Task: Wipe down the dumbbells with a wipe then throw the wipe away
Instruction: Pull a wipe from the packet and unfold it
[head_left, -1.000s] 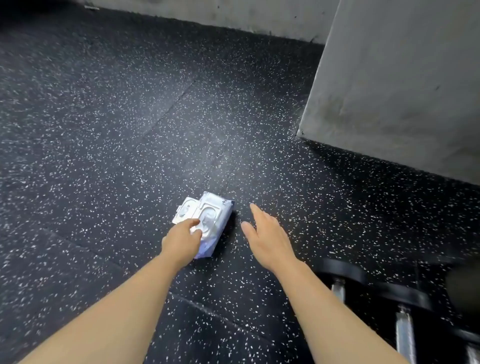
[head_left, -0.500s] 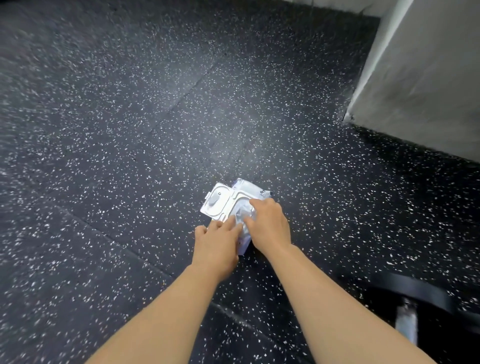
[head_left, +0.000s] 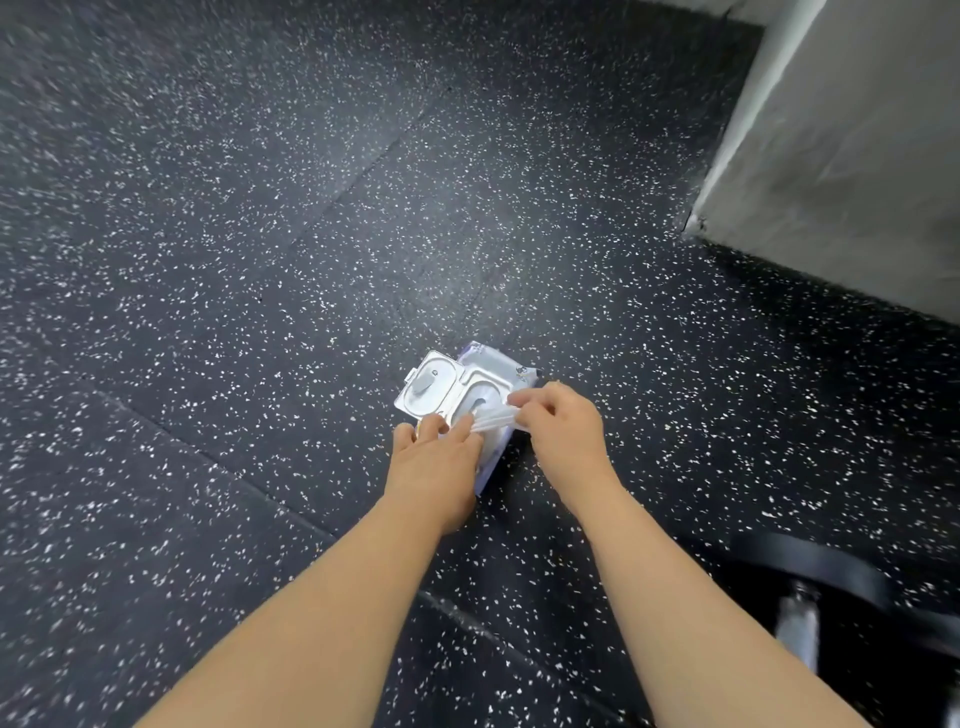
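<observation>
While your left hand (head_left: 436, 467) lies with its fingers pressed on the near end of the pack of wipes (head_left: 491, 376), pinning it to the speckled rubber floor (head_left: 260, 260), your right hand (head_left: 563, 431) pinches a white wipe (head_left: 496, 422) that stretches out of the pack's opening. That pinch is the change: a second ago this hand hovers beside the pack, fingers spread and holding nothing, and half a second ago it is only reaching into the opening beside the flipped-back lid (head_left: 428, 389). The wipe is now partly out but not free, one end apparently still inside the pack. The pack sits out on the open floor, well clear of the grey wall (head_left: 857, 156) at the far right. Only one dumbbell (head_left: 797, 621) shows, blurred, on the floor at your near right, untouched. You are likely at the very start, so finish the pull cleanly; the left hand's hold should keep the pack from lifting with the sheet.
</observation>
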